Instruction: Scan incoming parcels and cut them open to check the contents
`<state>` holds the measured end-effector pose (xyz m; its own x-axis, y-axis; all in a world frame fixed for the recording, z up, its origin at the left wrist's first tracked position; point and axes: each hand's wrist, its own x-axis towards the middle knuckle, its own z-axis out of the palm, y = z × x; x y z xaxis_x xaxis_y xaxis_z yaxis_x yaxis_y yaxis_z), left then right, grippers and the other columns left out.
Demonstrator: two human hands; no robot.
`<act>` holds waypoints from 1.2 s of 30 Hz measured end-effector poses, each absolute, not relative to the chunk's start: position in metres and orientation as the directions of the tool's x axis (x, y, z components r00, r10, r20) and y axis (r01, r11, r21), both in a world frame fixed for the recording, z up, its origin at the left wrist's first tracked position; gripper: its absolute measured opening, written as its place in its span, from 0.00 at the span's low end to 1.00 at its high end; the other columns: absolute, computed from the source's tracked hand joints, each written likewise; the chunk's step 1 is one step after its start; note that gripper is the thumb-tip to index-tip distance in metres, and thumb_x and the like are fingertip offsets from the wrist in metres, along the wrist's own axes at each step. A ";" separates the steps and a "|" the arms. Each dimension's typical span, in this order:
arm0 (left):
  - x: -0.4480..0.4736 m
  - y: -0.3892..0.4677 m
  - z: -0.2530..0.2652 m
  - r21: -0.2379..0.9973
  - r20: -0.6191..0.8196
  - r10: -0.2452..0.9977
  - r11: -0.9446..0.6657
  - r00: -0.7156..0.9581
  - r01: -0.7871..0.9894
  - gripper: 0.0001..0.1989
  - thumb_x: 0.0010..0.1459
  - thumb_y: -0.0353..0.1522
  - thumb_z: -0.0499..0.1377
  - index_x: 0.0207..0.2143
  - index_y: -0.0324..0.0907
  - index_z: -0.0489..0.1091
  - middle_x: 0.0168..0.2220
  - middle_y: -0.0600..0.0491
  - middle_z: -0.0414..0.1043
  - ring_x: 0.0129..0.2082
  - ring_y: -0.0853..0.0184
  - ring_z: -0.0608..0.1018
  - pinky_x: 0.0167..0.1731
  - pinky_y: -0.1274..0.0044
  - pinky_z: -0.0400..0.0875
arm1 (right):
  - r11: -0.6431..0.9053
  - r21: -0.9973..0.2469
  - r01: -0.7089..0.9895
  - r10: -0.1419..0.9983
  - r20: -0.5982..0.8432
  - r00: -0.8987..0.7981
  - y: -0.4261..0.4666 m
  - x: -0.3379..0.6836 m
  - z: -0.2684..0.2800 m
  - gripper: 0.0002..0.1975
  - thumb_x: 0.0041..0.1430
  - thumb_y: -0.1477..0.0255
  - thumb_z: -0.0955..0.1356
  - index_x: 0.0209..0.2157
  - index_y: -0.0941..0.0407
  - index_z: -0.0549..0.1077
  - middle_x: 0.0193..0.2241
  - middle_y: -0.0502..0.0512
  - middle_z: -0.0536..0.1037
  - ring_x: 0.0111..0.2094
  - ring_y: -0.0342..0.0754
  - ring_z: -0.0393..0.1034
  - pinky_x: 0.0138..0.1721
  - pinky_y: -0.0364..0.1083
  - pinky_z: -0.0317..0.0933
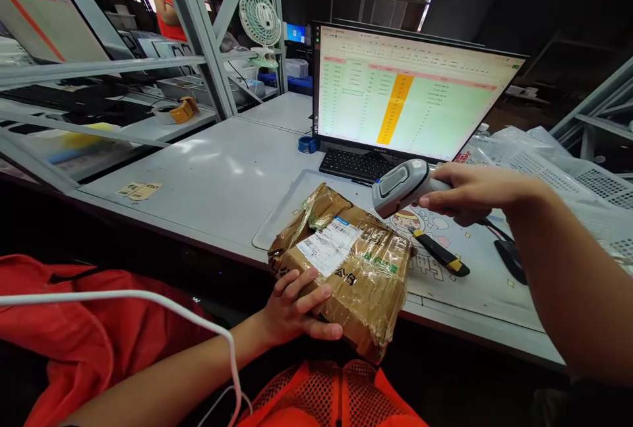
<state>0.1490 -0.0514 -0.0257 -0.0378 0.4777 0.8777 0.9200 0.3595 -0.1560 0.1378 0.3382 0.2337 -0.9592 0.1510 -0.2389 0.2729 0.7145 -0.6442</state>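
A brown cardboard parcel (368, 288), wrapped in shiny clear tape and crumpled at its corners, lies tilted at the table's front edge. Its white shipping label (329, 246) faces up. My left hand (299, 305) holds the parcel's near left side, fingers lying over the top below the label. In my right hand (469, 193) is a grey handheld barcode scanner (403, 184), its head above the parcel's far right edge and angled down to the left. A black and yellow utility knife (440, 252) lies on the desk mat right of the parcel.
A monitor (395, 91) showing a spreadsheet stands behind a black keyboard (359, 165). A blue tape roll (307, 144) sits beside it. A mouse (512, 259) and white plastic baskets (564, 173) are at right. Metal shelf posts (198, 31) and a fan (260, 18) stand left; a person is beyond.
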 end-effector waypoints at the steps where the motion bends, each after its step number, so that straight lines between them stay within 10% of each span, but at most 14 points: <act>1: 0.149 -0.050 -0.026 -0.156 0.880 0.474 0.358 -0.035 0.921 0.42 0.59 0.51 0.70 0.71 0.79 0.54 0.58 0.61 0.73 0.63 0.62 0.71 0.67 0.67 0.59 | 0.708 -0.640 0.299 0.092 -0.336 -0.937 0.331 0.137 0.234 0.28 0.44 0.49 0.82 0.34 0.54 0.74 0.21 0.43 0.65 0.17 0.36 0.56 0.16 0.39 0.49; 8: 0.156 -0.050 -0.016 -0.101 0.886 0.461 0.307 -0.055 0.946 0.35 0.63 0.43 0.69 0.68 0.75 0.60 0.59 0.61 0.70 0.68 0.63 0.67 0.72 0.69 0.53 | 0.684 -0.654 0.324 -0.035 -0.473 -0.881 0.326 0.142 0.223 0.33 0.47 0.39 0.77 0.31 0.52 0.68 0.20 0.44 0.63 0.14 0.37 0.52 0.12 0.40 0.44; 13: 0.153 -0.072 0.053 0.138 0.696 0.691 0.139 -0.196 0.981 0.31 0.70 0.51 0.57 0.68 0.46 0.65 0.63 0.45 0.73 0.67 0.54 0.70 0.68 0.61 0.63 | 0.690 -0.638 0.343 0.034 -0.445 -0.895 0.342 0.155 0.222 0.32 0.49 0.39 0.77 0.31 0.52 0.67 0.20 0.44 0.64 0.14 0.37 0.52 0.12 0.41 0.45; 16: 0.111 -0.067 0.103 0.381 0.640 0.469 0.495 -0.609 0.781 0.30 0.69 0.48 0.58 0.66 0.43 0.67 0.64 0.42 0.72 0.65 0.51 0.72 0.65 0.59 0.66 | 0.697 -0.650 0.302 0.006 -0.416 -0.910 0.334 0.158 0.227 0.31 0.50 0.41 0.77 0.31 0.53 0.69 0.20 0.45 0.65 0.15 0.37 0.53 0.12 0.40 0.45; 19: 0.050 -0.044 0.127 0.559 0.169 0.401 0.713 -0.900 0.423 0.45 0.62 0.57 0.58 0.70 0.36 0.63 0.67 0.34 0.69 0.63 0.44 0.74 0.60 0.59 0.70 | 0.727 -0.656 0.203 -0.104 -0.397 -0.912 0.316 0.157 0.226 0.29 0.54 0.42 0.76 0.35 0.55 0.74 0.21 0.46 0.66 0.16 0.38 0.56 0.14 0.41 0.47; 22: 0.006 -0.024 0.128 0.547 -0.152 0.559 0.735 -0.815 0.402 0.39 0.60 0.59 0.56 0.56 0.36 0.75 0.55 0.35 0.79 0.51 0.47 0.81 0.50 0.65 0.73 | 0.756 -0.653 0.031 -0.266 -0.350 -0.898 0.297 0.157 0.215 0.26 0.59 0.46 0.74 0.42 0.56 0.79 0.23 0.48 0.69 0.21 0.41 0.60 0.18 0.41 0.54; 27: -0.011 -0.022 0.115 0.533 -0.108 0.651 0.676 -0.752 0.508 0.26 0.64 0.52 0.51 0.31 0.41 0.74 0.35 0.42 0.79 0.35 0.56 0.78 0.38 0.69 0.68 | 0.700 -0.702 -0.131 -0.412 -0.247 -0.877 0.288 0.169 0.172 0.26 0.63 0.49 0.73 0.49 0.57 0.81 0.37 0.57 0.80 0.34 0.48 0.72 0.30 0.43 0.66; 36: -0.023 -0.043 0.098 0.865 -0.109 0.695 0.418 -0.710 0.276 0.24 0.59 0.52 0.58 0.32 0.39 0.76 0.33 0.48 0.77 0.33 0.62 0.78 0.37 0.72 0.71 | 0.574 -0.805 -0.153 -0.395 -0.108 -0.912 0.297 0.186 0.134 0.26 0.64 0.51 0.72 0.53 0.55 0.82 0.40 0.60 0.82 0.49 0.59 0.75 0.48 0.53 0.72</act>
<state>-0.0233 -0.0426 0.0981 -0.7104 0.6952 -0.1094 0.2762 0.4183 0.8653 0.1857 0.2973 0.1338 -0.9124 -0.3949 -0.1079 -0.1531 0.5735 -0.8048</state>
